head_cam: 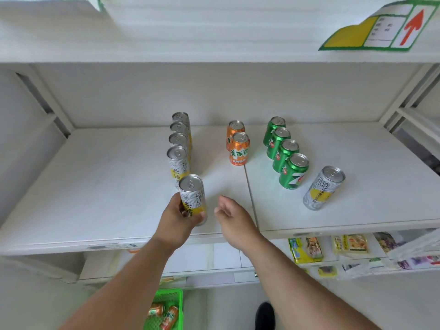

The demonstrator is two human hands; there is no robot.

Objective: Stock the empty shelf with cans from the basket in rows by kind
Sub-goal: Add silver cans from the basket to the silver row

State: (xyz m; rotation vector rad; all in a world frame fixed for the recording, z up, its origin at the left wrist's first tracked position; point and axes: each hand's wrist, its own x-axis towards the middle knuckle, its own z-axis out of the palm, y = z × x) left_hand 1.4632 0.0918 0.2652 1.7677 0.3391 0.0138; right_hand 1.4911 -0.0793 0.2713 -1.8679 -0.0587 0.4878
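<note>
On the white shelf (95, 186) stand three rows of cans: several tall silver-and-yellow cans (178, 160) at the left, two orange cans (240, 148) in the middle, several green cans (293, 171) to the right. One more silver-and-yellow can (323, 188) stands alone right of the green row. My left hand (177, 220) grips a silver-and-yellow can (192, 198) upright at the front end of the silver row, near the shelf's front edge. My right hand (232, 210) hovers just to its right, fingers apart, holding nothing.
A green basket (177, 294) with orange cans (166, 315) sits on the floor below. Snack packets (306, 250) lie on the lower shelf at the right. A higher shelf with a yellow-green sign (381, 27) hangs over the cans.
</note>
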